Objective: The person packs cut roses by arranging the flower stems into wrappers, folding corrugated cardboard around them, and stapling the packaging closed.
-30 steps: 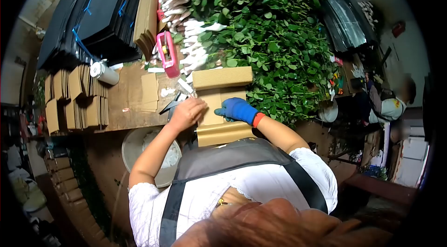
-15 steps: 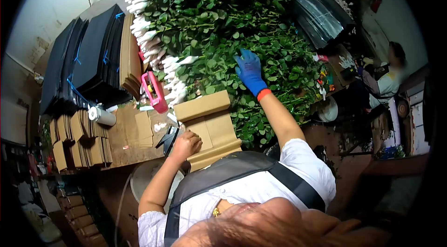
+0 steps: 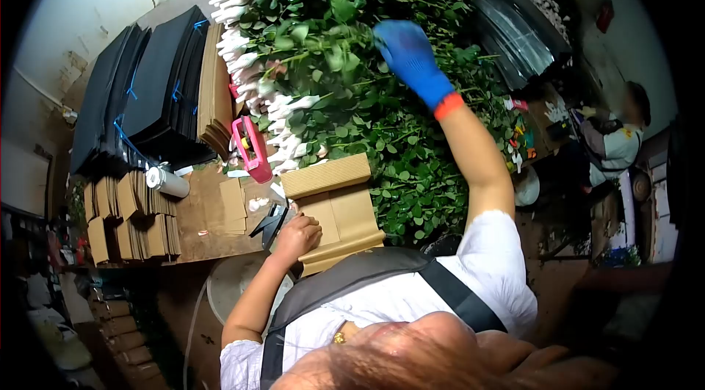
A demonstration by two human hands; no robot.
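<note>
My right hand [image 3: 409, 57], in a blue glove with an orange cuff, is raised over the leafy rose stems [image 3: 411, 136]. Its fingers are closed around a rose stem [image 3: 341, 48], whose leaves are smeared by motion. Most of the rose heads wear white sleeves [image 3: 283, 125] and point left. Bare and curled, my left hand [image 3: 297, 237] rests at the left edge of the brown corrugated cardboard [image 3: 351, 215], beside a black tool [image 3: 270, 225] that looks like a stapler. What its fingers hold, if anything, is hidden.
A pink handled holder [image 3: 252, 151] and a white cylinder [image 3: 167, 182] stand on the wooden table [image 3: 202, 232]. Stacks of black sheets [image 3: 158, 78] and folded cardboard pieces [image 3: 132, 217] lie to the left. Clear plastic sheets [image 3: 521, 41] lie at right; another person [image 3: 613, 140] works beyond.
My right hand has moved up and away over the pile, its fingers now closed, and leafy stems shift with it. My left hand stays by the cardboard's edge. The view has shifted slightly.
</note>
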